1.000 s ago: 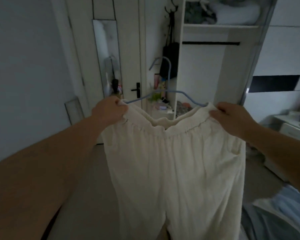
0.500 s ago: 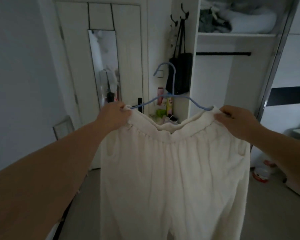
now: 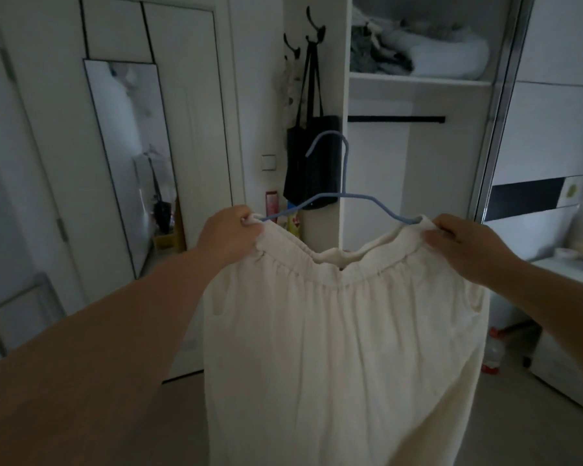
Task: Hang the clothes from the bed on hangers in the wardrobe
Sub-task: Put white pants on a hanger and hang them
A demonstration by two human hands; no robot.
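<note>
Cream trousers [image 3: 344, 348] with an elastic waistband hang in front of me on a blue wire hanger [image 3: 345, 169], whose hook points up and left. My left hand [image 3: 229, 235] grips the waistband's left corner together with the hanger's left end. My right hand [image 3: 465, 243] grips the right corner over the hanger's right end. Behind them stands the open wardrobe [image 3: 451, 183], with a bare black rail [image 3: 396, 119] across its top, above and beyond the hanger.
Folded bedding [image 3: 428, 58] fills the wardrobe's upper shelf. A black bag [image 3: 312, 163] hangs from hooks on the wardrobe's left side. A mirror [image 3: 132, 156] leans against the white door at the left. A white cabinet [image 3: 566, 317] and a bottle [image 3: 492, 354] stand at the right.
I have come closer to the wardrobe, which looms larger now. The trousers and hanger stay held between both hands, level with the compartment below the rail.
</note>
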